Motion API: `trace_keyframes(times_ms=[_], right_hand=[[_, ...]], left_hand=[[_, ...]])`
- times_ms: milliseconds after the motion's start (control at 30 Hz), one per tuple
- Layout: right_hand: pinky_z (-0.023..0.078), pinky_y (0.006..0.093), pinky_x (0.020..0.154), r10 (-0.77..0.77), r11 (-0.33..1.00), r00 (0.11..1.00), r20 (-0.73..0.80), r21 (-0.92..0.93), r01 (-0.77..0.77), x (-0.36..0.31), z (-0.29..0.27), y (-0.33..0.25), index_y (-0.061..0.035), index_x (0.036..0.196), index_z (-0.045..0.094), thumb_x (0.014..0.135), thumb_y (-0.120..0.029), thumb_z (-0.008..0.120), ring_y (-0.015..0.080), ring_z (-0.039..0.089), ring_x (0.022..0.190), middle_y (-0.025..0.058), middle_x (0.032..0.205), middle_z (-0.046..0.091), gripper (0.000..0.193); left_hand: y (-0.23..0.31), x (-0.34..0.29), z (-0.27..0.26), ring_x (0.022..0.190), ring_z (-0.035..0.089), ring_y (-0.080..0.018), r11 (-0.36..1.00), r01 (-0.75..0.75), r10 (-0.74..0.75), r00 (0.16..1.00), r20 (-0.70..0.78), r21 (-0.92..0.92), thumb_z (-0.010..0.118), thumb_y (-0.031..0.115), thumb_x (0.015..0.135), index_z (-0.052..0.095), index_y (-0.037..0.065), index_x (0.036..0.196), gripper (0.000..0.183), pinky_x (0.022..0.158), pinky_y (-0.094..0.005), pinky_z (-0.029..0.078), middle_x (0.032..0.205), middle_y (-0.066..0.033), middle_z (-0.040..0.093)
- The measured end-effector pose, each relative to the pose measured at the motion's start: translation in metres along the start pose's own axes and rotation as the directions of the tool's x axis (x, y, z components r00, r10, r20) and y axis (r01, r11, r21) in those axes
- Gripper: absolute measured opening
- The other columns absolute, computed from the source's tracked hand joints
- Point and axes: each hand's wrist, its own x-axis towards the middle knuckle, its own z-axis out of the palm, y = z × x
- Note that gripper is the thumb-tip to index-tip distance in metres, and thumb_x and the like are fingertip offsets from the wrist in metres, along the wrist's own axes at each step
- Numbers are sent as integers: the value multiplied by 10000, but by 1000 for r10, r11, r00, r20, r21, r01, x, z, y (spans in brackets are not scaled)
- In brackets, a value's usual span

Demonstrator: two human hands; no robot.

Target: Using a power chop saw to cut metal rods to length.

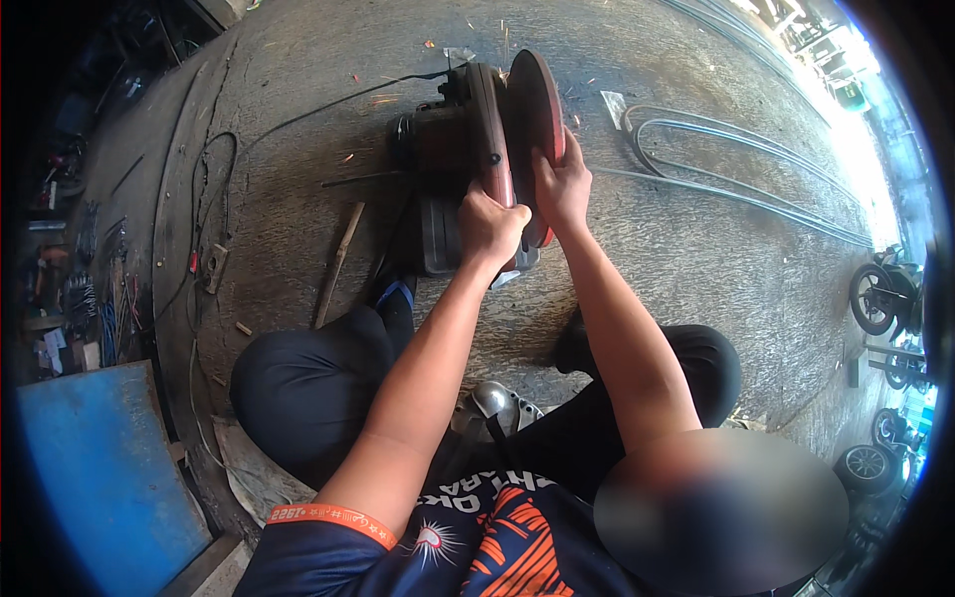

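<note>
While, beyond bent black-trousered legs (308, 373), the left hand (489, 227) is wrapped tightly around the reddish bar-shaped handle (500, 177) of a dark corded power machine (438, 137) on the worn grey-brown floor (696, 274), the right hand (564, 189), half-curled, grips a large red-edged round disc (532, 109) alongside, orange sparks (383, 100) scattered farther off.

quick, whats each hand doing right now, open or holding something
Left hand: closed around the reddish handle of the power tool.
Right hand: holding the edge of a reddish disc-shaped piece.
</note>
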Motion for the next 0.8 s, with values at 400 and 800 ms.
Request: trace_keyframes(times_ms=[400,800], right_hand=[[494,414,633,2,1000,1000,-21,-15,-3,-1,1,0,-44,1260,529,822,-189,651,338,659,646,192,682,638,477],[508,393,669,21,1000,1000,1,-11,-21,-2,-1,-6,-15,1264,520,823,-188,655,319,677,695,201,736,658,493]], left_hand=[[7,-3,-1,805,659,-368,999,-7,6,1000,-9,-41,661,99,607,550,-60,990,429,752,-399,520,836,-223,641],[-2,-1,1,758,660,-266,997,-76,75,995,-64,-12,674,135,602,579,-48,1007,454,715,-349,514,812,-168,649]])
